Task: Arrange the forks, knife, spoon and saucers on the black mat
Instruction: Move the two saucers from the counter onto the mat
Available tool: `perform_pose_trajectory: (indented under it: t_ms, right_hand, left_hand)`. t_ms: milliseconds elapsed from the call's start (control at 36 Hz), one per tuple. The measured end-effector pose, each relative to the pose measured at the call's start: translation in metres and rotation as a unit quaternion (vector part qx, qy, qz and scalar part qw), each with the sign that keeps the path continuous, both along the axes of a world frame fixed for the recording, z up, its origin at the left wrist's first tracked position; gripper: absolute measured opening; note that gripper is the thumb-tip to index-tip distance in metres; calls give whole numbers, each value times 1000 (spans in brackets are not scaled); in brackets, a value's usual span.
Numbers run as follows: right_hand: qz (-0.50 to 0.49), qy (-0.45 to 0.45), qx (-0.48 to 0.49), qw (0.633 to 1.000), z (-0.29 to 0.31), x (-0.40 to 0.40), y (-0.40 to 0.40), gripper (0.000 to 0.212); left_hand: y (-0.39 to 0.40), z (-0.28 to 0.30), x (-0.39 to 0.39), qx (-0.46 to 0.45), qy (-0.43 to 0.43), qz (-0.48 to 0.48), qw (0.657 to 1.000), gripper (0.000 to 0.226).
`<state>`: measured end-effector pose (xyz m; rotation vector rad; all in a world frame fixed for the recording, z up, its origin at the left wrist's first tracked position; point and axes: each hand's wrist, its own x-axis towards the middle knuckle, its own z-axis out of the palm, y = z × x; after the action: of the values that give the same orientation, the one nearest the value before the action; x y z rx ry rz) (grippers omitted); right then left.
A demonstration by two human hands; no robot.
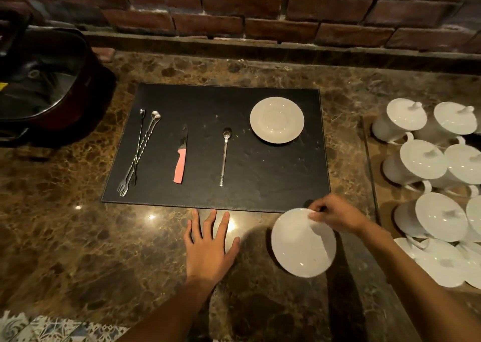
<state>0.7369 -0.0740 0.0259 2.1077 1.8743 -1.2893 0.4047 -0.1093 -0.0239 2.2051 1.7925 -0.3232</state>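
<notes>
While my right hand [335, 215] pinches a white saucer [303, 242] by its rim just off the black mat's [216, 143] near corner, my left hand [208, 248] lies flat, fingers spread, below the mat.

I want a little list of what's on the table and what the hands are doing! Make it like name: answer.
mat: black mat on the marble counter
forks: long forks, left end of mat
knife: pink-handled knife, right of forks
spoon: spoon, right of knife
saucer on mat: saucer, far right corner
right hand: right hand holds second saucer, tilted, off the mat
left hand: left hand flat on counter, empty
</notes>
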Motion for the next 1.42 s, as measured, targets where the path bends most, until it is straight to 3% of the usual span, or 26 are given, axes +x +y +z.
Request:
perform_pose_trajectory:
  t_ms: [194,444,917,1028,1111,1250,1417]
  right_hand:
    - [-218,52,49,973,-11,-15,32,13]
    - [-379,44,102,919,-16,-25,74,17]
    - [-333,-36,104,937,-14,-30,54,27]
    - [-321,-89,91,939,-4,-37,48,26]
    - [-333,-115,141,925,9,-52,43,19]
    - [-328,-40,206,921,31,-108,46,22]
    - [-268,51,152,950,46,-211,67,15]
  left_hand:
    - [2,-2,-1,-11,-6,12,1000,72]
    - [2,-11,-3,13,-24,-7,1000,66]
    - [1,-3,-5,28,-58,1,998,64]
    - [3,-1,-10,5,-98,19,995,62]
    - [9,0,-25,-44,-119,5,992,58]
    - [27,20,-76,-83,-203,11,976,49]
    - [61,44,-164,-86,-267,63,958,30]
